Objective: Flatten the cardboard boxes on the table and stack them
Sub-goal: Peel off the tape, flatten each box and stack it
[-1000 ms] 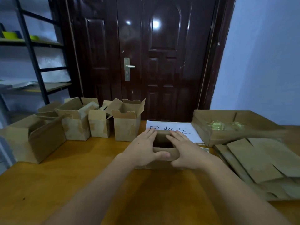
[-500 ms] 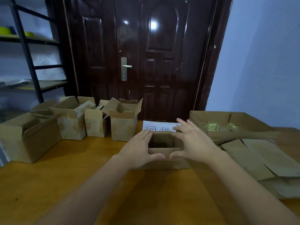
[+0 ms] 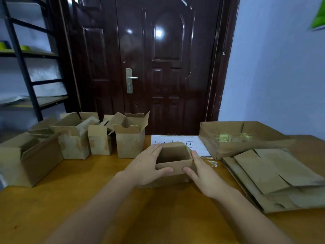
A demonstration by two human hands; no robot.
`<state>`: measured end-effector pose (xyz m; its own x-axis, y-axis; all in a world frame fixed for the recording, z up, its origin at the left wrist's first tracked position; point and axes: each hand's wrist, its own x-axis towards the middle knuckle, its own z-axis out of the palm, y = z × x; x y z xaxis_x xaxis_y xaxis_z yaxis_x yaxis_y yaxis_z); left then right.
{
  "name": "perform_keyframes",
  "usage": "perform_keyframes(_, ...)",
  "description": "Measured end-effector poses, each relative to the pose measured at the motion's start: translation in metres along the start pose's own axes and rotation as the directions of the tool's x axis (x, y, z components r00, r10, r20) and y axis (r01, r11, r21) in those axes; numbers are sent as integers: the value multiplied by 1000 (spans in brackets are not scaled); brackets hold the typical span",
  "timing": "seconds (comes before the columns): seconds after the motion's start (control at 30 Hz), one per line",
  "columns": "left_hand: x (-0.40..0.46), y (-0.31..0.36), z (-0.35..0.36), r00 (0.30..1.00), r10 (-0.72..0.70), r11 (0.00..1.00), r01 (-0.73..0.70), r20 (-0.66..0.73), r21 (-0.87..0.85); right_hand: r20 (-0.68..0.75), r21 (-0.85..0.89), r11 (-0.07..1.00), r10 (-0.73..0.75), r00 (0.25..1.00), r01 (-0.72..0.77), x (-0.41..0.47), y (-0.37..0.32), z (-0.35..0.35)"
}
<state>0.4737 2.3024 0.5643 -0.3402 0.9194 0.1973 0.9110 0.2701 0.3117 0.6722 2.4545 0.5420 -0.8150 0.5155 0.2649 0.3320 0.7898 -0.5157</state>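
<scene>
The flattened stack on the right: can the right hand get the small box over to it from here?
Probably yes. The right hand already grips the small box, with the left hand opposite, and the bare table between it and the flattened stack shows no obstacle.

Both forearms are bare to the left hand [image 3: 146, 166] and right hand [image 3: 204, 175], with no sleeves or jewellery.
</scene>
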Motion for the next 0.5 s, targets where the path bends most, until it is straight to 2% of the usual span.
perform_keyframes(0.13, 5, -5, -20, 999, -8, 1000, 8, -51, 3, 1, 16, 1000, -1, 1000, 1, 3, 2, -3)
perform_keyframes(0.2, 12, -6, -28, 999, -42, 999, 42, -3, 14, 19, 21, 1000, 10, 1000, -11, 5, 3, -5)
perform_keyframes(0.33, 15, -5, -27, 990, -24, 998, 32, 137, -54, 50, 42, 997, 61, 997, -63, 7, 7, -6)
perform_keyframes(0.5, 3, 9, -15, 994, 45, 995, -35, 96, -97, 76, 105, 985, 132, 988, -139, 9, 6, -6)
